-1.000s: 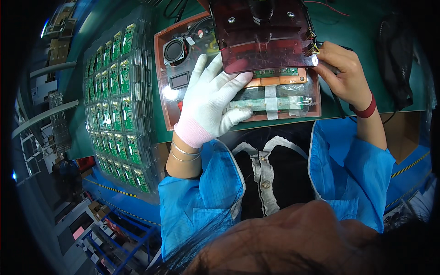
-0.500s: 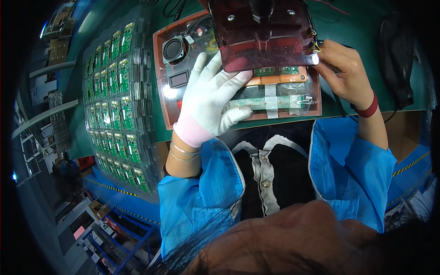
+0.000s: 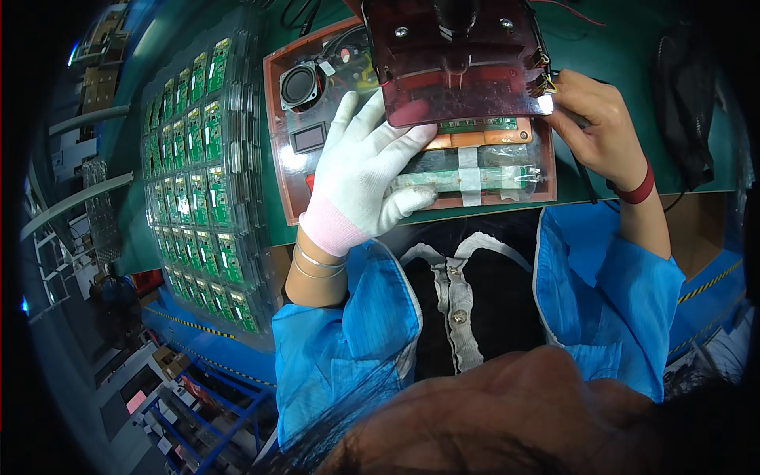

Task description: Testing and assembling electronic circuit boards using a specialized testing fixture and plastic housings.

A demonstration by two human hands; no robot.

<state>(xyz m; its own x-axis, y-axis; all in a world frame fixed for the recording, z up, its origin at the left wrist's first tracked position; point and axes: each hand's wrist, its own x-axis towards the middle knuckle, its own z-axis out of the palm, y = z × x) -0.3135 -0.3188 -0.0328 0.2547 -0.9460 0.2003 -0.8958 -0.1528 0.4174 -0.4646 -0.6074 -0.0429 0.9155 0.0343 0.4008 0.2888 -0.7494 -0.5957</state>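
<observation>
"What do we see things made of?"

"We see a flat box (image 3: pixel 279 158) with an orange-brown rim and a shiny clear cover. A round black speaker (image 3: pixel 300 85) and a small dark screen (image 3: pixel 309 137) sit in its left part. Nearer the person, we find a long green strip (image 3: pixel 443 179) with white tape (image 3: pixel 469 170) across it."

"And above that?"

"We see a dark red plate (image 3: pixel 459 99), smooth and see-through, with shiny screws. It hangs over the far part of the box."

"Where is the box?"

"We find it on a green table (image 3: pixel 609 47), right in front of the person. To its left stand clear plastic trays (image 3: pixel 252 158), full of little green boards (image 3: pixel 214 131). Past the table we spot a blue floor with striped tape (image 3: pixel 194 323)."

"What are the fingers doing?"

"We see the left hand (image 3: pixel 352 174) in a soft white glove, lying over the box. Its fingers are spread and its thumb sticks out. One finger looks pink through the red plate. The bare right hand (image 3: pixel 598 123) has bent fingers at the plate's right corner, by some thin wires (image 3: pixel 550 83). We can't tell what they pinch."
</observation>
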